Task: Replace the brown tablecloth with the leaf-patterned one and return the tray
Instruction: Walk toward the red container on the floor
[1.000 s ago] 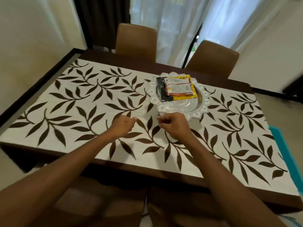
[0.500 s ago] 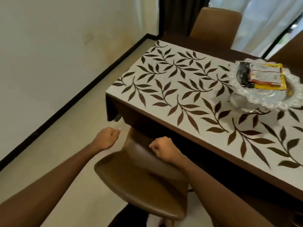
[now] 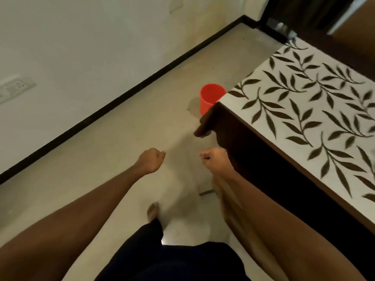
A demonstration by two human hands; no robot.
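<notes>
- Nearest the camera are dark trousers [image 3: 162, 260] and one bare foot [image 3: 153, 211] on a pale, smooth floor [image 3: 101, 159].
- Both bare forearms reach forward over that floor.
- The left hand [image 3: 151, 160] is curled into a loose fist and holds nothing.
- The right hand [image 3: 215, 160] is curled the same way, also holding nothing, just beside the dark wooden side of the table [image 3: 253, 159].
- A brown blur under the right forearm looks like a chair [image 3: 227, 199], but it is too smeared to be sure.
- The leaf-patterned cloth [image 3: 304, 118] lies flat on the tabletop, white with dark brown leaves, reaching to the near corner.
- A red cup [image 3: 211, 98] stands on the floor just past that corner, partly hidden by it.
- Farther off, a black skirting board [image 3: 121, 94] runs along a cream wall with a socket plate [image 3: 14, 87] on it; a dark curtain [image 3: 304, 9] hangs in the far corner.
- Half a second ago the tray sat on the cloth at the right of the view and a chair seat lay under the hands; the view has since swung left and down, so the tray is out of sight and the red cup has appeared. The hands were curled then too.
</notes>
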